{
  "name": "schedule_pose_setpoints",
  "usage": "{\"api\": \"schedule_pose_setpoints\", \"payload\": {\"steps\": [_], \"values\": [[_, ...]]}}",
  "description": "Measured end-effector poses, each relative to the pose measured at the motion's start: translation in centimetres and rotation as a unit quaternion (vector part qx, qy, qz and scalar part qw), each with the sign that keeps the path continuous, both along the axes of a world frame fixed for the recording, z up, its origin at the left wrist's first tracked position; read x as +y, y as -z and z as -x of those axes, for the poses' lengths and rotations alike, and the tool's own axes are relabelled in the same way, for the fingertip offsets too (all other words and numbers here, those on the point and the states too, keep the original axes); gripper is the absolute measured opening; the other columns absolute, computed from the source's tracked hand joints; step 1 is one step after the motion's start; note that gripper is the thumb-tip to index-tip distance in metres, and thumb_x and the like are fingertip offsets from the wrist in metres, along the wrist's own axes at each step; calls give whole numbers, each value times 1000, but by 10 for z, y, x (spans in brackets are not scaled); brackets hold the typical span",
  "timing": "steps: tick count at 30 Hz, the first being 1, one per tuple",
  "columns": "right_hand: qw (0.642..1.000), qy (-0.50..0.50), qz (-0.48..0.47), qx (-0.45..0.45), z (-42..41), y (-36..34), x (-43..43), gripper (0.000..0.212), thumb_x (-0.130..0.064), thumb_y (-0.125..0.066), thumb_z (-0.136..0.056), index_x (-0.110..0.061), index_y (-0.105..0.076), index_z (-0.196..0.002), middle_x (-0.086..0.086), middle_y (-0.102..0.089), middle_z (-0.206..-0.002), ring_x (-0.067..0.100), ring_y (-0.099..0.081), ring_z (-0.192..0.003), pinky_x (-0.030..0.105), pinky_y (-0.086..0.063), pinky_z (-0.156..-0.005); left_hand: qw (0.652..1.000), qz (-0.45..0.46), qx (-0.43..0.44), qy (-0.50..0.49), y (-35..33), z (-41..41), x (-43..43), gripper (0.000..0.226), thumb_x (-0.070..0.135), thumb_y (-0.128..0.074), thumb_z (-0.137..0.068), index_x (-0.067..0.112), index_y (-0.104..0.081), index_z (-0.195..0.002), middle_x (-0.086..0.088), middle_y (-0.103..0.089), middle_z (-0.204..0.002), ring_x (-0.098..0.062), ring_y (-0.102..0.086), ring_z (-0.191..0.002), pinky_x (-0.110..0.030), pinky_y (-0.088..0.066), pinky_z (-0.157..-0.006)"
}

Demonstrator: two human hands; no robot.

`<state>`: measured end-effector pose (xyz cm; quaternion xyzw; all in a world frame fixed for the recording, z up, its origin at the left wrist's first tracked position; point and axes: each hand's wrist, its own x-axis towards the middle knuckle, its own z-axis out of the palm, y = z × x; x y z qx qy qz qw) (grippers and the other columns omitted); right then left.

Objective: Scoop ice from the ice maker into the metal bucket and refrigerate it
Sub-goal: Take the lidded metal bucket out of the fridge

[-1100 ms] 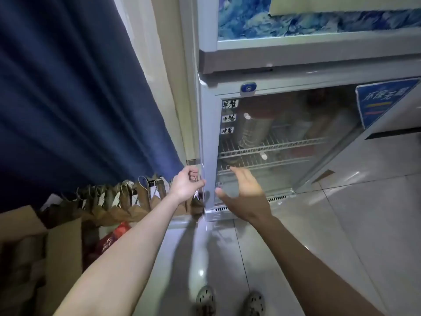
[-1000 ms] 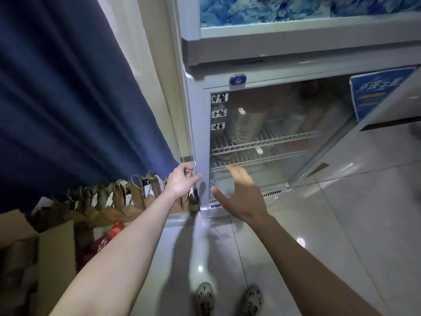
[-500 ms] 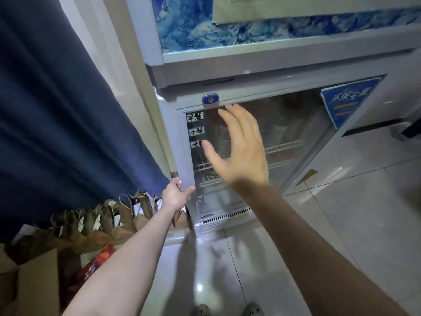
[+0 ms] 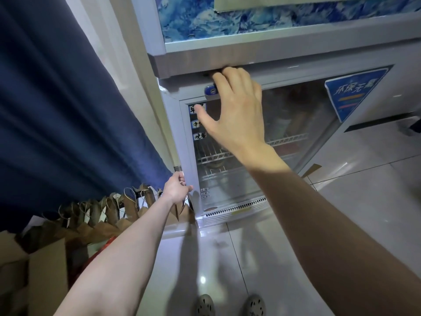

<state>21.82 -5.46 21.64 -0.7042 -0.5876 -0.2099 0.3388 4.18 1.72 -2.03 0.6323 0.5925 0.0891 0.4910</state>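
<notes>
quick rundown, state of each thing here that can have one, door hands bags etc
glass door: looks shut, no gap showing
right hand: fingers curled over the door's top edge
left hand: grips the door's lower left edge
wire shelves: loaded, contents blurred behind the glass
paper bags: upright in a row, under the curtain
curtain: hanging, drawn
</notes>
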Motion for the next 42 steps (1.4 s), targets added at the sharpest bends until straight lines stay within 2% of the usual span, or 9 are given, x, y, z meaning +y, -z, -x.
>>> {"api": "schedule_pose_setpoints", "payload": {"steps": [11, 18, 23, 27, 30, 32, 34, 38, 42], "values": [[999, -30, -26, 4, -1, 1, -7, 57, -45, -73, -85, -10, -66, -130, 5, -63, -131, 29, -56, -129, 45, -43, -98, 1000, -2, 1, -28, 5, -2, -13, 37, -6, -74, -93, 3, -55, -125, -9, -56, -99, -23, -56, -94, -46, -53, -110], [995, -75, -55, 26, -3, 9, -45, 49, -41, -74, -85, -14, -67, -125, 3, -64, -128, 26, -55, -125, 41, -43, -98, 997, -20, -12, -71, 10, 0, -73, 33, -9, -75, -93, 6, -52, -111, -13, -54, -99, -22, -49, -88, -13, -46, -69], [991, -115, -54, 48, -4, 8, -82, 43, -40, -70, -90, -15, -67, -124, 1, -64, -124, 25, -57, -123, 42, -44, -99, 997, 9, -10, -77, 6, 1, -118, 32, -11, -73, -93, -2, -56, -118, -12, -54, -95, -21, -52, -89, -36, -54, -101], [989, -128, -47, 56, -10, 6, -113, 40, -41, -67, -94, -16, -67, -125, 0, -64, -125, 22, -56, -123, 41, -44, -99, 996, 21, -19, -84, -7, 1, -158, 25, -13, -60, -96, -2, -60, -118, -15, -64, -99, -26, -62, -94, -47, -56, -102], [988, -134, -38, 61, -15, 8, -134, 39, -41, -67, -96, -17, -66, -126, -1, -63, -127, 19, -54, -125, 40, -43, -101, 997, 3, 79, -26, -19, 3, -182, 30, 11, -76, -95, 2, -66, -122, -10, -73, -104, -29, -68, -96, -40, -56, -96], [988, -138, -39, 63, -18, 7, -150, 38, -41, -67, -96, -18, -66, -126, -2, -62, -127, 18, -53, -124, 40, -43, -101, 991, -42, 124, -25, -35, 4, -195, 55, 35, -88, -87, 7, -61, -126, -9, -72, -113, -30, -68, -107, -42, -56, -99], [987, -143, -34, 66, -22, 6, -164, 38, -43, -66, -96, -18, -66, -125, -2, -62, -126, 18, -54, -123, 42, -43, -101, 992, -102, 51, -51, -56, 5, -204, 80, 44, -95, -79, 14, -54, -141, -3, -69, -127, -23, -66, -117, -42, -54, -105], [986, -148, -16, 72, -28, 0, -194, 44, -51, -66, -95, -17, -66, -123, -2, -63, -125, 19, -55, -121, 44, -44, -104, 977, -195, -85, -19, -98, 5, -222, 83, 40, -97, -77, 39, -48, -144, 28, -66, -129, 13, -62, -117, -6, -46, -97], [987, -139, -3, 80, -26, -9, -223, 63, -67, -64, -91, -17, -65, -130, 1, -61, -125, 22, -55, -121, 48, -41, -106, 970, -218, -110, 22, -124, 2, -247, 70, 32, -93, -81, 45, -50, -133, 22, -73, -123, -3, -71, -114, -28, -56, -102]]}}
